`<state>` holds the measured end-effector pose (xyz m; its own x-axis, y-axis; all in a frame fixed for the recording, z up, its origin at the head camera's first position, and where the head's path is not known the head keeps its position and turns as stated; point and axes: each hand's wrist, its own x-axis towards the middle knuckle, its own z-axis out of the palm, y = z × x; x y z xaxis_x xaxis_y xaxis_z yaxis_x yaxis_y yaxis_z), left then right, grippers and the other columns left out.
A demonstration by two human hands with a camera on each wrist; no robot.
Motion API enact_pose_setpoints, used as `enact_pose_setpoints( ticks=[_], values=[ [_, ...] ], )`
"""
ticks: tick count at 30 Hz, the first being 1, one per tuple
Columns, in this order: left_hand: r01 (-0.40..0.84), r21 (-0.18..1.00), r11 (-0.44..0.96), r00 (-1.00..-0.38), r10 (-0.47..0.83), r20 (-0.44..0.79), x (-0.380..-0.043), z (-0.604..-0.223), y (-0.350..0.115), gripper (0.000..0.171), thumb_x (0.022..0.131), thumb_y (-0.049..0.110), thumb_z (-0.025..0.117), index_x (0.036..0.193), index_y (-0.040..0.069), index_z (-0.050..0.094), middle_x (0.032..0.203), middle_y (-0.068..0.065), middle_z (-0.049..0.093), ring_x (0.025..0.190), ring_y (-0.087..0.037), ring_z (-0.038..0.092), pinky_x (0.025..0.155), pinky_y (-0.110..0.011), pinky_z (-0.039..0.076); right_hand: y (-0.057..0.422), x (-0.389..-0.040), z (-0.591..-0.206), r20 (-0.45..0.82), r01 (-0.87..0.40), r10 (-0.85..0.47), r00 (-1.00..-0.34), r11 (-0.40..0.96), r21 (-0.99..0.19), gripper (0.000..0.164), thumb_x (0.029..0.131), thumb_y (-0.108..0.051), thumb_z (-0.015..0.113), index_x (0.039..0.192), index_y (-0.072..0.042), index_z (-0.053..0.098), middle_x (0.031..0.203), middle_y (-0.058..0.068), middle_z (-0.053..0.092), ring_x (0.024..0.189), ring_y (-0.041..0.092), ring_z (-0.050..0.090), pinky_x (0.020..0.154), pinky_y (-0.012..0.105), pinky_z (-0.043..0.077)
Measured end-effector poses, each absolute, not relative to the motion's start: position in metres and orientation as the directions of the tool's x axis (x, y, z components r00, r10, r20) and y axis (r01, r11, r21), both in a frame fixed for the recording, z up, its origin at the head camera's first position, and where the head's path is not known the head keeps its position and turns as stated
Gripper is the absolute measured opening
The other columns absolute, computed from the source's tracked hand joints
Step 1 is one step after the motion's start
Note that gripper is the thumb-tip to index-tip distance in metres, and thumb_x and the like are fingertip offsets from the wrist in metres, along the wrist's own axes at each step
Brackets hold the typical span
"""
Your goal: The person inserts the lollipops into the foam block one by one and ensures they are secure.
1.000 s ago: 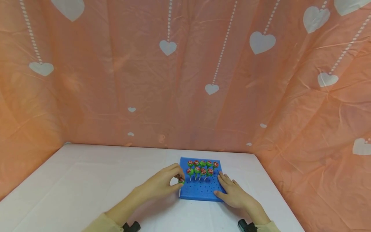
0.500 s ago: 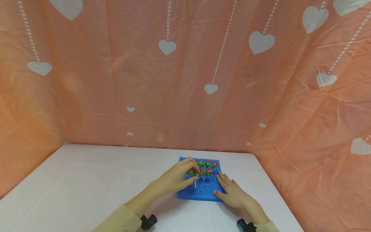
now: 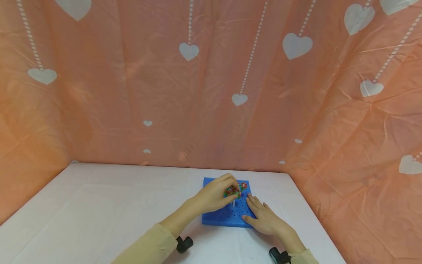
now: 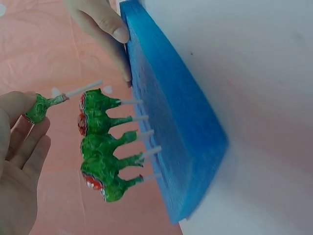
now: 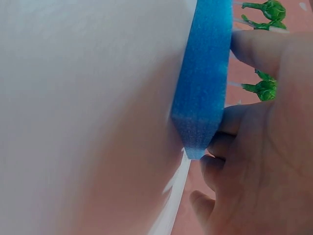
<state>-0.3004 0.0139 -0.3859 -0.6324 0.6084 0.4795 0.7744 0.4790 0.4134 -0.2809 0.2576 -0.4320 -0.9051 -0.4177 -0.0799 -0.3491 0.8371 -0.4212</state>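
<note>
My left hand [image 3: 215,194] pinches a lollipop [image 4: 39,108] by its green-wrapped head, over the blue foam board [image 3: 215,220]. In the left wrist view the lollipop's white stick points toward the board's holed face, its tip apart from it. Several red-and-green lollipops [image 4: 100,161] stand in the board with their sticks in its holes; the left hand covers most of them in the head view. My right hand [image 3: 265,218] lies with fingers extended on the board's right edge, thumb on the top face and holding nothing.
The board lies on a white-covered table [image 3: 115,209], toward its right side. Behind the table hangs an orange curtain [image 3: 211,128] with white hearts. A dark wrist camera [image 3: 184,244] sits below the left sleeve, another [image 3: 279,255] by the right one.
My left hand has carried the lollipop from the board's left edge rightward and over the middle, beside the standing lollipops. The right hand has stayed on the right edge.
</note>
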Motion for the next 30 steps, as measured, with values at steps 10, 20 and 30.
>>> enact_pose_setpoints(
  ticks=[10,20,30],
  values=[
    [0.779,0.442,0.446,-0.626,0.606,0.491,-0.311,-0.389,0.032,0.02,0.098,0.011,0.074,0.116,0.01,0.067,0.121,0.0,0.063,0.102,-0.008,0.064,0.087,-0.023,0.057,0.259,-0.282,-0.433,-0.079,-0.353,-0.421,-0.904,0.836,-0.42,0.08,0.104,-0.046,0.059,0.157,0.008,0.033,0.169,0.023,0.021,0.156,0.045,0.016,0.122,0.069,0.012],
    [0.757,0.454,0.469,-0.652,0.587,0.481,-0.318,-0.393,0.046,0.016,0.097,0.008,0.075,0.112,0.009,0.068,0.117,-0.002,0.063,0.102,-0.012,0.065,0.088,-0.017,0.054,0.259,-0.283,-0.434,-0.083,-0.357,-0.426,-0.901,0.837,-0.415,0.081,0.104,-0.047,0.058,0.158,0.008,0.032,0.17,0.022,0.02,0.157,0.044,0.015,0.122,0.068,0.012],
    [0.719,0.453,0.528,-0.695,0.579,0.428,-0.323,-0.4,0.058,0.016,0.096,0.008,0.075,0.111,0.01,0.068,0.116,0.0,0.061,0.098,-0.007,0.064,0.08,-0.012,0.05,0.259,-0.282,-0.432,-0.084,-0.357,-0.429,-0.899,0.832,-0.425,0.08,0.105,-0.044,0.058,0.157,0.009,0.031,0.169,0.024,0.022,0.156,0.045,0.015,0.122,0.069,0.011]
  ],
)
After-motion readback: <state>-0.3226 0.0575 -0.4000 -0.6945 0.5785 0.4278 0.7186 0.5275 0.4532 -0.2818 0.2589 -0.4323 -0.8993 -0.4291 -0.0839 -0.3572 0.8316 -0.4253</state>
